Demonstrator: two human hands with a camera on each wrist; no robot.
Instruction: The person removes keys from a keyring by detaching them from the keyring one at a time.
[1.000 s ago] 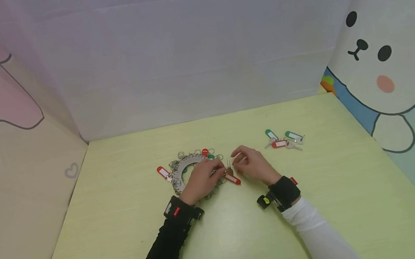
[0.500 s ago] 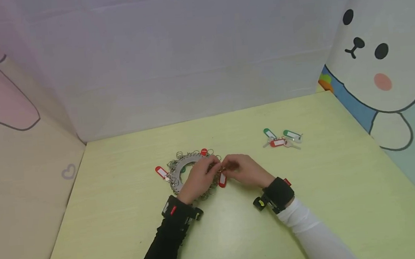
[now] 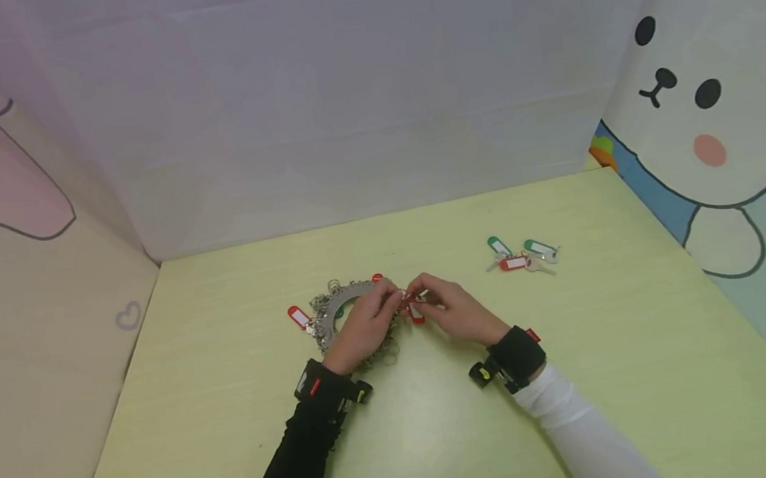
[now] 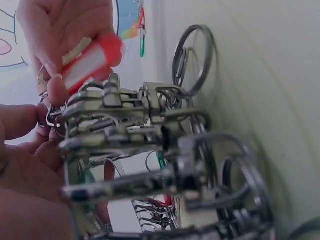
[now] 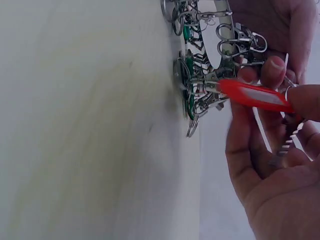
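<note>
Table [image 3: 399, 448]: pale yellow-green top, spread in front of you.
Metal ring [image 3: 326, 320]: rests slightly left of centre, clips along rim, partly covered by your left hand [image 3: 361, 327].
Left red tag [image 3: 299, 317]: at ring's left edge.
Key cluster [image 3: 523, 262]: to your right, well apart from ring; two green tags [image 3: 540, 248], one red tag [image 3: 512, 264], silver keys [image 3: 542, 268].

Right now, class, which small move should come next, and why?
If not already joined, perhaps hook the key onto the clip at the metal ring's edge: the left hand seems to pinch it, and the right hand holds the key and red tag nearby.
</note>
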